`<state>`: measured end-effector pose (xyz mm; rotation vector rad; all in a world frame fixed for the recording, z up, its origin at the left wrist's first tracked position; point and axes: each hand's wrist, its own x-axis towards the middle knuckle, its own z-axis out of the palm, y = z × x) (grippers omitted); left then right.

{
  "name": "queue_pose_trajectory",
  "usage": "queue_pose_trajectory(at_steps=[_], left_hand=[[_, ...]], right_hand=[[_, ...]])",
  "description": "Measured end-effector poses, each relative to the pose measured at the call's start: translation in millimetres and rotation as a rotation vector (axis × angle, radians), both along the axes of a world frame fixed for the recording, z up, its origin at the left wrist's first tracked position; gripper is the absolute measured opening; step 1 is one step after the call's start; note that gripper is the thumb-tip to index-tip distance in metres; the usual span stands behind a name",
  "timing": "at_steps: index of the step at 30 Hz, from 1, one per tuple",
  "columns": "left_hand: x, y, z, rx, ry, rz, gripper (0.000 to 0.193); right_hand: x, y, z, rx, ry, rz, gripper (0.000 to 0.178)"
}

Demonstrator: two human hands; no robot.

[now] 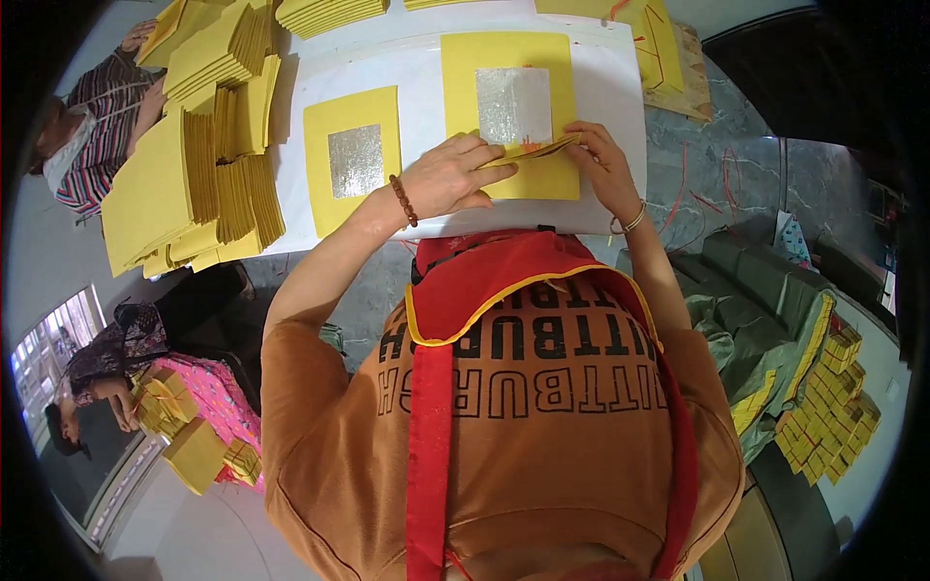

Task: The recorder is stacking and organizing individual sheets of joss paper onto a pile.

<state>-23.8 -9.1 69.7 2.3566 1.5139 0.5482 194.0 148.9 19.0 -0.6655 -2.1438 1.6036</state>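
Observation:
On the white tabletop in front of me lies a large yellow paper sheet (460,82) with a silvery square in its middle. A folded strip of yellow paper (538,152) rises across its lower part, with a small red mark at the silver's lower edge. My left hand (450,179), a beaded bracelet at its wrist, grips the left end of the strip between its fingers. The strip's right end is pinched between the thumb and fingers of my right hand (603,167). Left of these, a smaller yellow sheet (318,145) with a silver square lies flat beside my left forearm.
Thick stacks of yellow folded paper (160,194) crowd the table's left side. More bundles (664,53) stand at the far right. A person in a striped top (107,121) and another person (121,339) are at the left. Tied yellow bundles (833,416) are piled at right.

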Motion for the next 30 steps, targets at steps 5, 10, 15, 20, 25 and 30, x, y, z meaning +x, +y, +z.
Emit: queue_pose_trajectory(at_steps=[5, 10, 15, 20, 25, 30], left_hand=[[-2.3, -0.2, 3.1, 0.002, -0.039, 0.002, 0.045], [-4.6, -1.8, 1.3, -0.044, -0.122, 0.032, 0.033], [-3.1, -0.6, 2.2, -0.071, -0.185, 0.064, 0.026], [-3.4, -1.3, 1.6, -0.072, -0.247, 0.120, 0.016], [-0.3, -1.8, 6.6, -0.095, -0.234, 0.176, 0.010], [3.3, -5.4, 8.3, -0.096, -0.262, 0.230, 0.009]], right_hand=[[-0.2, 1.0, -0.5, 0.009, -0.013, 0.006, 0.018], [-0.1, -0.5, 0.0, -0.014, 0.002, -0.004, 0.018], [1.7, -0.5, -5.3, -0.016, 0.012, -0.008, 0.018], [3.5, -1.3, -4.0, -0.104, 0.028, -0.014, 0.021], [2.8, -7.0, -2.7, -0.056, 0.090, -0.171, 0.024], [8.3, -12.7, 19.9, -0.326, -0.193, -0.259, 0.036]])
